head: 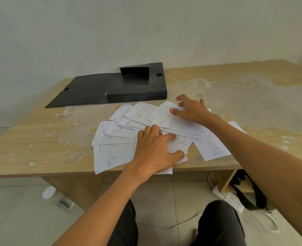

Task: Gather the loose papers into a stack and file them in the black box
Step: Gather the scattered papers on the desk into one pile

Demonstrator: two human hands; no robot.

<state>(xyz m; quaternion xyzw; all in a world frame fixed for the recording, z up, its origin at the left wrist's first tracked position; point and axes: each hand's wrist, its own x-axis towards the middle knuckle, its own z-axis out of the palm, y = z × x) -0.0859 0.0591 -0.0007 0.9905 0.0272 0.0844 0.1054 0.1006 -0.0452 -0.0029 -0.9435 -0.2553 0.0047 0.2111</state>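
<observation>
**Q:** Which step?

**Me:** Gathering, early on. The papers (114,151) lie fanned and overlapping on the surface (31,139), just on my side of the black box (136,91). None are squared and none are in the box.

**Q:** The box itself?

**Me:** It is open, with its lid (82,93) folded out flat to the box's left. From here the tray looks empty, though I can't see its floor fully.

**Q:** Hands?

**Me:** Both are released and neither is grasping. My left hand (157,153) lies palm-down with its fingers spread, pressing on the sheets furthest from the box, by the surface's near edge. My right hand (191,110) has its fingers splayed on the sheets closest to the box's front wall, touching the top one.

**Q:** Any strays?

**Me:** One outlying sheet (212,148) lies out from the box's right front corner, under my right forearm and partly clear of the pile. A corner of another shows beyond it.

**Q:** Next move?

**Me:** My judgement is to sweep both hands inward so the fan slides into one pile, pull that outlier in, then pinch the edges and tap them square. The sheets are thin and slick, so pressing too hard could crease them, and the ones over the near edge could slip to the floor. After that, lift the pile across into the tray.
</observation>
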